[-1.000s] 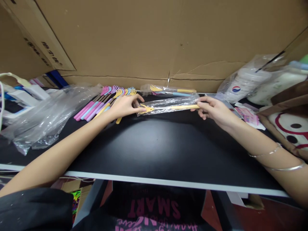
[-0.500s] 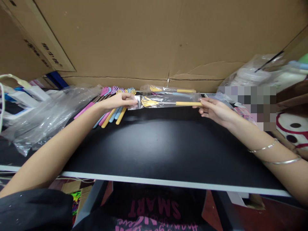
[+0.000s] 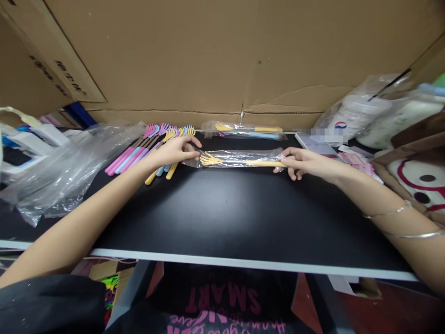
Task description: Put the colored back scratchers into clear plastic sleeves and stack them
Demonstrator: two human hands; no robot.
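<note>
On my feed, the yellow back scratcher [image 3: 264, 163] in its clear bag [image 3: 236, 155] spans my two hands, at or just above the bench [image 3: 225, 213], nearer me than the bagged scratchers [image 3: 267, 130]! Left hand [image 3: 179, 151]: fingers pinched on the bag beyond the claw; right hand [image 3: 301, 163]: fingers clamped at the handle's end. I'd call it light, stiff-rodded, the film slippery, the prongs delicate; the handle's my hold. Long axis crosswise, nearly level, claw pointing left
</note>
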